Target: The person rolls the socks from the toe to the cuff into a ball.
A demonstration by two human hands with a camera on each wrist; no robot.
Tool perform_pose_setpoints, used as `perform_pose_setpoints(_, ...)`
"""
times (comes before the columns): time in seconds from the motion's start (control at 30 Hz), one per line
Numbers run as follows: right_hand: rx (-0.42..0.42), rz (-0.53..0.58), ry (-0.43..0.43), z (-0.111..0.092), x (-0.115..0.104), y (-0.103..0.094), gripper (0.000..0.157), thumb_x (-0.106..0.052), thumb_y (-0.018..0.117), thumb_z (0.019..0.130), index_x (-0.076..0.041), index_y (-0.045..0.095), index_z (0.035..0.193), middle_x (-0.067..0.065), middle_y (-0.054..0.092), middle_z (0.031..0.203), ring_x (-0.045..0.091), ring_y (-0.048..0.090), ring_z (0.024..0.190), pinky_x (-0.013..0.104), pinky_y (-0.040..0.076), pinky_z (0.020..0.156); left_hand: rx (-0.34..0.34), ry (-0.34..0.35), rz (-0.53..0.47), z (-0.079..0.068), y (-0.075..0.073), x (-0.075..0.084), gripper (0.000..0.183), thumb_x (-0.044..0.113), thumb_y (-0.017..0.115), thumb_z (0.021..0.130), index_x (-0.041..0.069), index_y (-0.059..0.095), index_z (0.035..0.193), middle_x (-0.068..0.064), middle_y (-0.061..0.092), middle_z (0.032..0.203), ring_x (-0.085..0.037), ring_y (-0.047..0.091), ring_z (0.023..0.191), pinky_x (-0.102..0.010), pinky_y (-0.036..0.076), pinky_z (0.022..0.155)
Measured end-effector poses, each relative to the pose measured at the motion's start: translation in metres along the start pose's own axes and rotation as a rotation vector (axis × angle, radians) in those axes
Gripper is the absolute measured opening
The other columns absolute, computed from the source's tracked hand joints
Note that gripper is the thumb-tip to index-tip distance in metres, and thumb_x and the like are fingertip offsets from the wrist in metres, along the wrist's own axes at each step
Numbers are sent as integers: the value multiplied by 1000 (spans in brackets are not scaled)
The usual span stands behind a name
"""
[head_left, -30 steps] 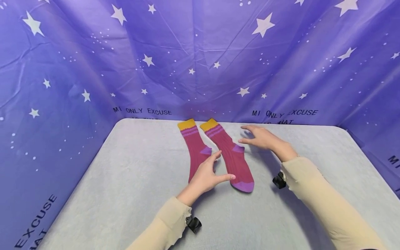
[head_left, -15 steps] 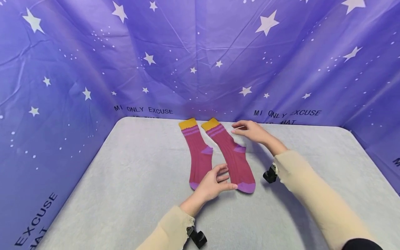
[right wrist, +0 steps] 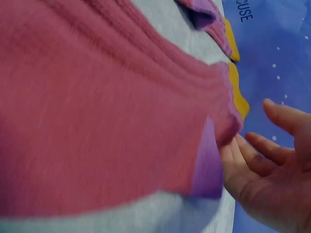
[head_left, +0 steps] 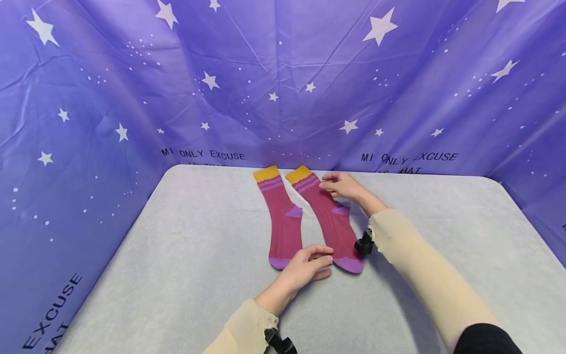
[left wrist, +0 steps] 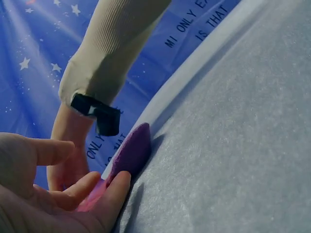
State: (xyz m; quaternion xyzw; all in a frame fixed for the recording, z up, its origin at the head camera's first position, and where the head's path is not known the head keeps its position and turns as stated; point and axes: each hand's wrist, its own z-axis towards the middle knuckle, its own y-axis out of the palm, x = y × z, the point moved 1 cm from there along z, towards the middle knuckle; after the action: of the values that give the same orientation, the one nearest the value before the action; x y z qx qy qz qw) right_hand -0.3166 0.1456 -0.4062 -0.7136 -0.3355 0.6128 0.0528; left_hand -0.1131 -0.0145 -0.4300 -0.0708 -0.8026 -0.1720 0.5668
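Two dark pink socks with yellow cuffs and purple heels and toes lie side by side, flat on the table. Beside the toe of the right sock [head_left: 329, 221] is my left hand [head_left: 302, 268]; in the left wrist view its fingertips meet the edge near the purple toe [left wrist: 135, 150], thumb held apart. At the upper side of that same sock, just below the cuff, my right hand [head_left: 346, 187] touches the edge. The right wrist view shows the fingers by the sock's side [right wrist: 121, 107], with the thumb raised away. The left sock [head_left: 283, 231] lies untouched.
A pale grey table [head_left: 190, 236] with rounded far corners carries the socks. Behind and at both sides hangs a purple-blue curtain [head_left: 239, 98] with white stars and printed words. The sock cuffs lie at the table's far edge. Black cameras [head_left: 364, 242] sit on both wrists.
My left hand has drawn back toward me, off the left sock, to the right sock's toe. My right hand has moved left to that sock's upper edge. The socks look unmoved.
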Motion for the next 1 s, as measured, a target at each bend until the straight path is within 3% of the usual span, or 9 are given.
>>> perform_pose_setpoints(0.1,41,1,33,5,-4,5,49,-16,59,100,11,47,139,26,62,127,16,63,91,21,55,74,-20,-17,-27,1,0,-2,36,10,54,101,-7,55,133,-14,61,124,-8,59,100,-34,56,97)
perform_pose_setpoints(0.17,73,9,48,8,-6,8,46,-15,61,98,11,52,135,17,69,106,8,56,73,16,48,62,-39,-10,-31,1,-1,-3,38,11,53,101,-8,54,134,-16,59,131,-7,60,104,-30,56,96)
perform_pose_setpoints(0.27,97,37,62,10,-10,13,40,-13,64,96,11,59,128,-3,59,75,2,41,57,16,36,53,-47,-4,-41,1,-2,-3,39,12,53,101,-9,54,135,-18,57,138,-8,60,110,-29,56,96)
perform_pose_setpoints(0.37,86,93,71,8,-15,15,35,-10,63,96,11,59,124,-11,48,63,0,38,52,16,34,50,-24,4,-30,-2,-2,-1,38,11,54,100,-9,56,133,-19,57,138,-12,60,115,-31,55,98)
perform_pose_setpoints(0.47,54,224,76,5,-20,15,31,-6,59,97,13,56,121,-12,50,63,0,47,57,15,43,54,9,18,-10,-7,-4,4,35,9,55,99,-9,59,130,-20,60,135,-15,61,115,-34,55,99)
perform_pose_setpoints(0.6,1,406,72,0,-30,15,16,-3,55,97,5,56,110,-10,59,71,1,59,68,18,53,64,34,45,10,-14,-11,14,31,9,60,98,-10,63,122,-20,68,123,-9,66,100,-35,57,94)
perform_pose_setpoints(0.73,-32,511,62,-4,-40,15,8,-3,51,97,-4,52,105,-9,64,77,2,62,70,19,54,65,57,73,7,-15,-23,19,21,8,66,93,-8,65,106,-8,75,94,-2,66,80,-28,60,82)
perform_pose_setpoints(0.87,-39,584,37,-6,-50,21,27,0,49,97,-2,47,124,-9,65,81,2,62,71,20,53,66,73,85,-54,-15,-41,20,14,2,65,92,-1,56,102,8,65,80,-1,64,74,-21,59,71)
perform_pose_setpoints(1.0,-56,606,1,-5,-60,32,50,1,48,97,0,37,145,-11,65,90,2,63,76,21,53,68,72,72,-129,-21,-60,20,29,0,59,94,-3,46,120,8,59,85,-3,64,76,-22,59,71)
